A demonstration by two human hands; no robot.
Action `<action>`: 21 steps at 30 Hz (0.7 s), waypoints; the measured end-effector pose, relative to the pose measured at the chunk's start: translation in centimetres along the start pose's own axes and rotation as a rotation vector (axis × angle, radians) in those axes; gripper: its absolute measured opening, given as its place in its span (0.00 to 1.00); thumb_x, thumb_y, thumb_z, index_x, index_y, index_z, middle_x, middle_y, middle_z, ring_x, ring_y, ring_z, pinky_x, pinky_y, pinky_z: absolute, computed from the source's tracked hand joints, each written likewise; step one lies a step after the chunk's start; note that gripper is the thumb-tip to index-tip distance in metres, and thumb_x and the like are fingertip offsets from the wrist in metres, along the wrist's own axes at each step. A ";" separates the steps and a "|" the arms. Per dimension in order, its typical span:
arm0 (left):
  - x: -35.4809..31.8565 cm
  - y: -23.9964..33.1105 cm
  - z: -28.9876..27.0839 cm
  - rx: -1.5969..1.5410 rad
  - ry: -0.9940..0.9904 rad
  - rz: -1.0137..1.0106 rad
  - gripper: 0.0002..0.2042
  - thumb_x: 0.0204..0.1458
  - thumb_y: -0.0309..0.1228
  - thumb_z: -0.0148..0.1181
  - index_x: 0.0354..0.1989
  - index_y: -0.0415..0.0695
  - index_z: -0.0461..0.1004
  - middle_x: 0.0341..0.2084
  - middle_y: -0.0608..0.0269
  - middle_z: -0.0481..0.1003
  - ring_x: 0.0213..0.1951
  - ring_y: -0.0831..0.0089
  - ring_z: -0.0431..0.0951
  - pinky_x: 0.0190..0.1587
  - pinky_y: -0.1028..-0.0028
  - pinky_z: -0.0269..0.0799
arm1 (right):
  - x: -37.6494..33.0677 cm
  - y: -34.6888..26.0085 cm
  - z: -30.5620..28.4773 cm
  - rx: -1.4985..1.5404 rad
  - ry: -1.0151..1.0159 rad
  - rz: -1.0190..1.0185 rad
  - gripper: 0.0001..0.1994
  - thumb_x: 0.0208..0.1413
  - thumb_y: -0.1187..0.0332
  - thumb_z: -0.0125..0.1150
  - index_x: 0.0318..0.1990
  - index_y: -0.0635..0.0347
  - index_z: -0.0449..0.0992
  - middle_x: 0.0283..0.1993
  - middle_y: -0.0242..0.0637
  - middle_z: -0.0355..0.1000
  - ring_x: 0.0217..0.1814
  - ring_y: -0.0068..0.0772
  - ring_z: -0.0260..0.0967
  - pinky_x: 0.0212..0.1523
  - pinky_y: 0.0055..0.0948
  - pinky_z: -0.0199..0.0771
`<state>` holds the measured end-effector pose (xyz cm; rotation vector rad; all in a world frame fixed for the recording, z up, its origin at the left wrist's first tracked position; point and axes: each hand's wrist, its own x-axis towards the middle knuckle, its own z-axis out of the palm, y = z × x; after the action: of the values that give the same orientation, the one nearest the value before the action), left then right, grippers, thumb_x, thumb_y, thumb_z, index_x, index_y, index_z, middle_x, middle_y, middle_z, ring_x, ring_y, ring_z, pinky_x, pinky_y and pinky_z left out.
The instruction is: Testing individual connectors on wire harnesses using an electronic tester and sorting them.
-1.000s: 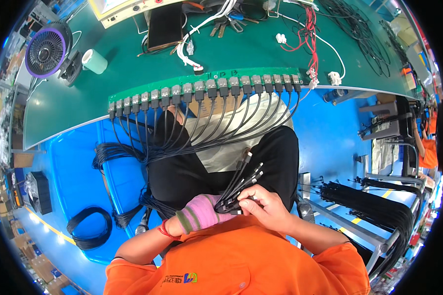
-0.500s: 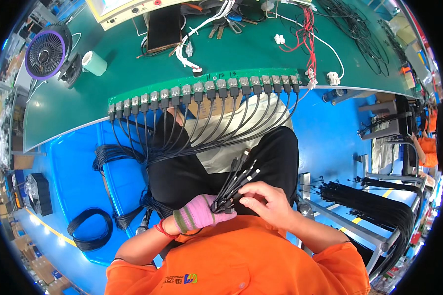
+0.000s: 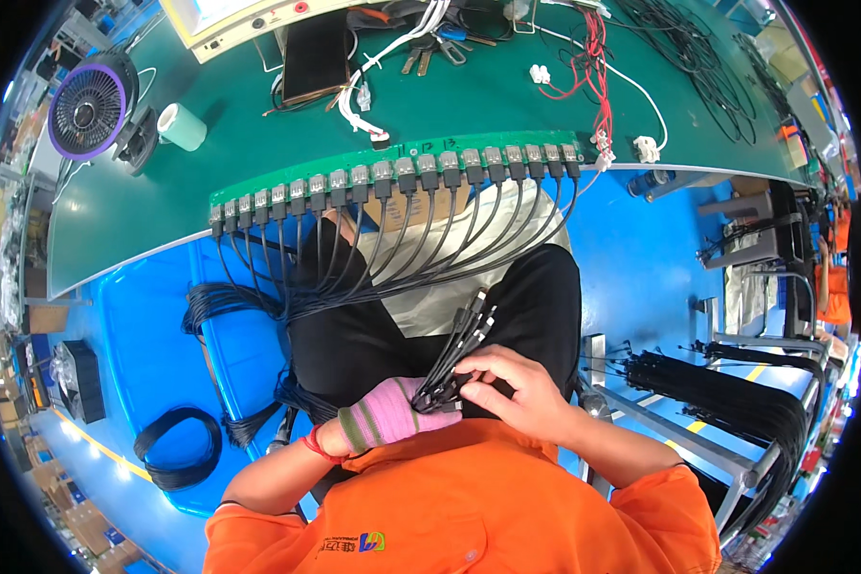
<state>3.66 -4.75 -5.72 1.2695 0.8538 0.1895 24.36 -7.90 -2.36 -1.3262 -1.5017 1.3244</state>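
My left hand, in a pink glove with grey-green stripes, is closed around a bunch of black cables over my lap. Their plugs, some with bare metal tips, fan up and away to the right. My bare right hand pinches at the right side of the same bunch with thumb and bent fingers; its fingertips are partly lost among the cables. Beyond my knees, a long green circuit board at the table's edge has a row of black cable plugs in its sockets. Their cables gather toward the left.
The green table carries a purple-rimmed fan, a pale green cup, red wires and keys. Coiled black cable lies on a blue surface at left. Black cables hang over a metal rack at right.
My right hand has shifted slightly left, its thumb and fingers now closer on the bunch. The plugs stand a little steeper and closer together. My left hand keeps its hold.
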 end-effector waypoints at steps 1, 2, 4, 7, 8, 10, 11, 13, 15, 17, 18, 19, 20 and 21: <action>0.3 0.3 0.1 0.003 0.030 0.075 0.16 0.46 0.42 0.67 0.32 0.42 0.74 0.15 0.72 0.68 0.19 0.83 0.67 0.23 0.77 0.65 | 0.0 0.1 0.0 -0.001 0.003 0.001 0.08 0.53 0.67 0.63 0.37 0.59 0.75 0.36 0.34 0.71 0.35 0.31 0.71 0.36 0.27 0.72; 0.2 0.9 0.0 0.003 0.027 0.075 0.16 0.46 0.42 0.67 0.32 0.42 0.74 0.15 0.72 0.68 0.19 0.83 0.67 0.23 0.77 0.65 | -0.1 0.3 0.0 -0.036 -0.018 -0.018 0.08 0.53 0.68 0.63 0.38 0.59 0.75 0.35 0.35 0.71 0.36 0.31 0.71 0.38 0.27 0.72; 0.0 2.8 -0.4 -0.015 -0.074 -0.180 0.16 0.46 0.41 0.67 0.34 0.42 0.74 0.16 0.71 0.70 0.19 0.83 0.68 0.24 0.78 0.66 | -0.3 0.2 0.2 -0.032 -0.051 0.044 0.08 0.52 0.68 0.64 0.38 0.59 0.75 0.34 0.36 0.70 0.37 0.31 0.70 0.40 0.27 0.71; 0.0 2.9 -0.4 -0.115 -0.112 -0.353 0.15 0.45 0.40 0.68 0.33 0.42 0.74 0.15 0.70 0.70 0.19 0.84 0.69 0.23 0.79 0.66 | -0.2 0.3 0.3 -0.007 -0.071 0.037 0.08 0.51 0.69 0.64 0.37 0.59 0.75 0.36 0.36 0.70 0.40 0.32 0.70 0.41 0.27 0.70; -0.1 3.1 -0.4 -0.115 -0.112 -0.353 0.15 0.45 0.40 0.68 0.33 0.42 0.74 0.15 0.70 0.70 0.19 0.84 0.69 0.23 0.79 0.66 | -0.1 0.4 0.2 -0.007 -0.071 0.038 0.08 0.51 0.69 0.64 0.37 0.59 0.75 0.36 0.36 0.70 0.40 0.32 0.70 0.41 0.27 0.70; -0.2 3.7 -0.6 -0.139 -0.118 -0.359 0.15 0.45 0.40 0.68 0.34 0.43 0.74 0.14 0.70 0.69 0.18 0.83 0.70 0.21 0.79 0.65 | 0.1 1.0 0.2 0.018 0.001 -0.129 0.07 0.50 0.70 0.65 0.36 0.60 0.76 0.37 0.35 0.70 0.43 0.34 0.69 0.44 0.28 0.69; 0.0 4.0 -0.7 -0.138 -0.118 -0.358 0.15 0.45 0.40 0.68 0.34 0.43 0.74 0.14 0.70 0.69 0.18 0.83 0.70 0.21 0.79 0.65 | 0.1 0.6 0.0 0.132 0.023 -0.029 0.07 0.50 0.70 0.65 0.35 0.59 0.76 0.37 0.35 0.70 0.43 0.35 0.68 0.45 0.29 0.68; 0.3 4.5 -0.8 0.007 -0.115 -0.448 0.15 0.45 0.40 0.68 0.34 0.43 0.74 0.13 0.70 0.69 0.16 0.82 0.70 0.20 0.79 0.64 | -0.1 0.7 -0.5 0.027 0.009 0.053 0.07 0.49 0.68 0.65 0.34 0.58 0.76 0.40 0.35 0.69 0.45 0.35 0.66 0.48 0.30 0.65; 0.3 3.2 -0.3 0.023 -0.099 -0.402 0.17 0.45 0.43 0.67 0.33 0.43 0.73 0.13 0.69 0.69 0.16 0.80 0.70 0.20 0.78 0.65 | 0.1 -0.4 -0.9 -0.116 -0.002 -0.027 0.06 0.48 0.68 0.65 0.32 0.57 0.75 0.41 0.34 0.68 0.47 0.36 0.64 0.49 0.33 0.62; 0.5 1.7 0.0 0.246 -0.055 -0.187 0.19 0.45 0.47 0.65 0.32 0.43 0.73 0.13 0.68 0.70 0.16 0.79 0.71 0.20 0.77 0.66 | 0.2 -1.9 -1.3 -0.259 -0.014 -0.103 0.06 0.48 0.68 0.65 0.31 0.56 0.74 0.42 0.33 0.67 0.49 0.37 0.62 0.51 0.37 0.60; 0.5 0.9 0.2 0.316 -0.023 -0.167 0.21 0.46 0.51 0.63 0.33 0.43 0.73 0.14 0.67 0.71 0.16 0.77 0.72 0.20 0.76 0.67 | 0.3 -2.9 -1.5 -0.469 -0.011 -0.234 0.06 0.46 0.68 0.65 0.30 0.55 0.73 0.42 0.32 0.66 0.51 0.39 0.60 0.51 0.40 0.58; 0.7 0.5 0.1 0.316 -0.023 -0.167 0.21 0.46 0.51 0.63 0.33 0.43 0.73 0.14 0.67 0.71 0.16 0.77 0.72 0.20 0.76 0.67 | 0.4 -3.5 -1.5 -0.680 -0.005 -0.363 0.06 0.45 0.69 0.65 0.29 0.55 0.72 0.43 0.32 0.65 0.52 0.41 0.58 0.52 0.44 0.55; 0.7 0.3 0.1 0.334 -0.026 -0.129 0.21 0.46 0.52 0.62 0.33 0.44 0.73 0.14 0.67 0.71 0.16 0.77 0.72 0.20 0.76 0.67 | 0.2 -3.7 -1.1 -0.666 -0.021 -0.401 0.07 0.44 0.69 0.64 0.30 0.54 0.71 0.43 0.32 0.64 0.53 0.43 0.58 0.51 0.48 0.55; 0.7 0.1 0.1 0.352 -0.027 -0.091 0.21 0.46 0.52 0.62 0.33 0.44 0.74 0.14 0.67 0.72 0.16 0.77 0.72 0.20 0.76 0.67 | 0.3 -3.7 -1.1 -0.664 -0.023 -0.402 0.07 0.44 0.69 0.64 0.30 0.54 0.71 0.43 0.32 0.64 0.53 0.43 0.58 0.51 0.48 0.55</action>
<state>4.28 -4.37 -5.91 1.5523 0.9466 -0.0543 24.53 -7.12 1.42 -1.2820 -2.1939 0.6006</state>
